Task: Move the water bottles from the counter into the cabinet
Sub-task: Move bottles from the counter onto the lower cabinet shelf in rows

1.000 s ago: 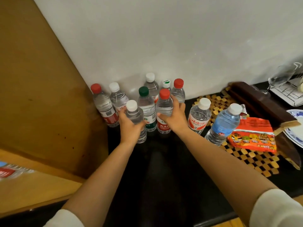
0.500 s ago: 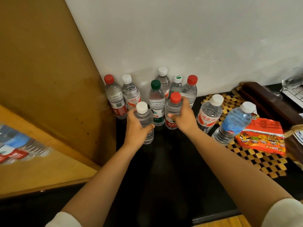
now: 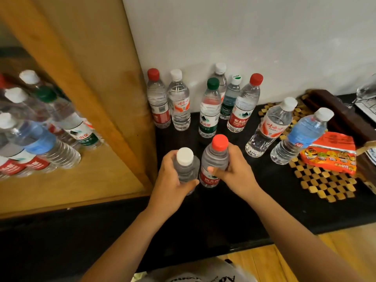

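My left hand (image 3: pixel 172 180) grips a small white-capped water bottle (image 3: pixel 185 162), and my right hand (image 3: pixel 237 171) grips a red-capped bottle (image 3: pixel 215 159) with a red label. Both are lifted off the black counter (image 3: pixel 264 200), side by side. Several more bottles stand by the white wall, among them a green-capped bottle (image 3: pixel 209 110) and a red-capped bottle (image 3: pixel 243 104). A white-capped bottle (image 3: pixel 270 127) and a blue-labelled bottle (image 3: pixel 303 137) stand to the right. Inside the wooden cabinet (image 3: pixel 85 176) on the left, several bottles (image 3: pixel 40 137) stand on the shelf.
A woven bamboo mat (image 3: pixel 329 184) lies at the right with an orange snack packet (image 3: pixel 329 155) on it. A dark wooden tray (image 3: pixel 341 115) and a glass (image 3: pixel 366 92) sit at the far right. The cabinet's wooden side panel (image 3: pixel 114 98) rises between shelf and counter.
Both hands have lifted their bottles out of the group and drawn them toward me. The view has swung left, showing more of the cabinet shelf.
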`<state>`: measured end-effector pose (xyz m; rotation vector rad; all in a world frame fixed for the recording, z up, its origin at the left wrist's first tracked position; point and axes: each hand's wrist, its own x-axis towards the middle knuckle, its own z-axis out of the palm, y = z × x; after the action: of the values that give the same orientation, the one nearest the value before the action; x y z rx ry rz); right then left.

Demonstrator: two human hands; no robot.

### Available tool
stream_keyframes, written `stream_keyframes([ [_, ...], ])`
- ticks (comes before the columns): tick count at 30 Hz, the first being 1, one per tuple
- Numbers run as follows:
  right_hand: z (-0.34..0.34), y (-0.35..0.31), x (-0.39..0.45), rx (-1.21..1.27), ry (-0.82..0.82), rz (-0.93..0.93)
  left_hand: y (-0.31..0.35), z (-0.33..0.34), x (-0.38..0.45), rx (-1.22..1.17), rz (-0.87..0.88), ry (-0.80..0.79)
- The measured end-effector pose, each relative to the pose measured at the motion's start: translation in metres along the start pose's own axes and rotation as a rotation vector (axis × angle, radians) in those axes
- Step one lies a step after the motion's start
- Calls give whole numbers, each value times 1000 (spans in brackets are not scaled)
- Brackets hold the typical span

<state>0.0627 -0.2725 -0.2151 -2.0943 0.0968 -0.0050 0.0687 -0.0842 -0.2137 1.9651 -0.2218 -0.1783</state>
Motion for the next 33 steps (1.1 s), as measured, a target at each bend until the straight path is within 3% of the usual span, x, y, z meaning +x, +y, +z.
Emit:
stream_keyframes([
  [11, 72, -44, -70, 14, -3, -114, -31, -74, -87, -165, -106, -106],
  [18, 124, -77, -74, 47, -67, -141, -51, -134, -104, -373, -156, -5],
  [29, 189, -144, -29, 66, -77, -218, -60, -215, -65, -235, -9, 165],
  [33, 204, -157, 4, 82, -61, -154, -63, -229, -38, -236, 18, 233],
])
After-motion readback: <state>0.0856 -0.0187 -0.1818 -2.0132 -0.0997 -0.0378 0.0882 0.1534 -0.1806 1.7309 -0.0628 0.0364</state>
